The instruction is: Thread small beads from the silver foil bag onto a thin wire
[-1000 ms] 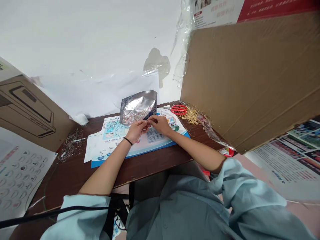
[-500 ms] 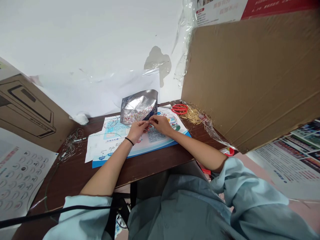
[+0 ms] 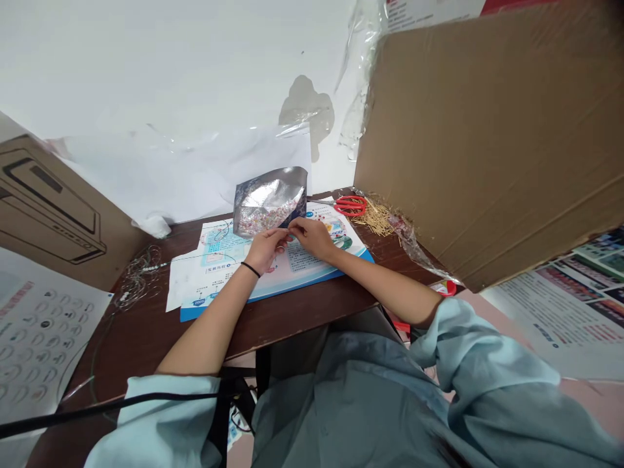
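Observation:
My left hand [image 3: 266,250] and my right hand [image 3: 312,238] meet at the fingertips just in front of a silver foil bag [image 3: 270,201]. Both appear to pinch a thin wire [image 3: 205,259], which runs left across the sheet, though the pinched part is too fine to see clearly. The crumpled bag stands open-faced and holds many small pale multicoloured beads. It lies on a printed blue-and-white sheet [image 3: 316,263]. A black band circles my left wrist. A tangle of beaded wire [image 3: 139,276] lies on the table left of the sheet.
Red-handled scissors [image 3: 350,205] and a pile of brass pins [image 3: 375,218] lie at the back right of the dark wooden table [image 3: 131,331]. A large cardboard sheet [image 3: 487,136] leans in on the right. A cardboard box [image 3: 53,214] stands at the left.
The whole scene sits slightly higher in the view than before. My hands stay together at the same spot by the bag, with only small finger movement.

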Tool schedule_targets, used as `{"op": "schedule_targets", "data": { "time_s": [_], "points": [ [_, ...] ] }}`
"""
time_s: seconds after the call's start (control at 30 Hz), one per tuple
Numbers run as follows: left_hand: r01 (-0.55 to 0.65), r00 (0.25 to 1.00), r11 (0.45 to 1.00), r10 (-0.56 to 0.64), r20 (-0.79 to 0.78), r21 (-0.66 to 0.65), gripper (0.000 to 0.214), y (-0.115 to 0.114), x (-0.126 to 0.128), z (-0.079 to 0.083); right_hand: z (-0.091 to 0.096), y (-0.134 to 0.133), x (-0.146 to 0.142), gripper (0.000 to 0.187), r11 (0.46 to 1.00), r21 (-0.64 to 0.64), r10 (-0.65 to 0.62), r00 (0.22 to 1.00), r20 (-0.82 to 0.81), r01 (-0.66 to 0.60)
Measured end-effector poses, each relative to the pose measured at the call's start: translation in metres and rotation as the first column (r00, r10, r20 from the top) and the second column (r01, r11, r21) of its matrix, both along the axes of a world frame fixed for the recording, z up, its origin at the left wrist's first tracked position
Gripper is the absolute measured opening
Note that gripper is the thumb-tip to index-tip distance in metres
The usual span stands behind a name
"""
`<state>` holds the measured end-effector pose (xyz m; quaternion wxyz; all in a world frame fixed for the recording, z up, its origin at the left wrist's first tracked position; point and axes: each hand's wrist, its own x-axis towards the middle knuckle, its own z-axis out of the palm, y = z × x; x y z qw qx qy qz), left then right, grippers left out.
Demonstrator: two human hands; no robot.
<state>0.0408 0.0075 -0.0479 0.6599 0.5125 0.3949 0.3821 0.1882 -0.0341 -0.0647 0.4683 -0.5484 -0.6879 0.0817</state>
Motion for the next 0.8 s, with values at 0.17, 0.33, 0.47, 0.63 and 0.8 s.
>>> {"op": "schedule_targets", "data": {
  "time_s": [0.17, 0.33, 0.47, 0.63, 0.8],
  "points": [
    [-0.002, 0.996, 0.995, 0.010, 0.087, -0.102, 0.006, 0.000, -0.001, 0.007, 0.003, -0.001, -0.002, 0.019, 0.993, 0.110, -0.031, 0.999, -0.041, 0.035],
    [0.013, 0.993, 0.986, 0.007, 0.115, -0.164, 0.005, -0.002, -0.003, 0.013, 0.005, -0.004, -0.004, 0.017, 0.998, 0.061, -0.013, 0.998, -0.061, 0.017],
    [0.059, 0.992, 0.981, -0.037, 0.120, -0.184, 0.010, 0.001, -0.005, 0.012, 0.005, -0.005, -0.006, 0.016, 1.000, -0.002, 0.016, 0.999, -0.049, -0.016],
    [0.040, 0.995, 0.984, -0.024, 0.095, -0.171, 0.008, 0.002, -0.003, 0.008, 0.006, -0.005, -0.005, 0.018, 0.998, -0.010, 0.057, 0.997, -0.044, -0.057],
    [0.029, 0.995, 0.986, -0.013, 0.098, -0.165, 0.006, 0.000, -0.002, 0.008, 0.005, -0.005, -0.005, 0.016, 0.998, -0.038, 0.039, 0.997, -0.072, -0.042]
  ]
}}
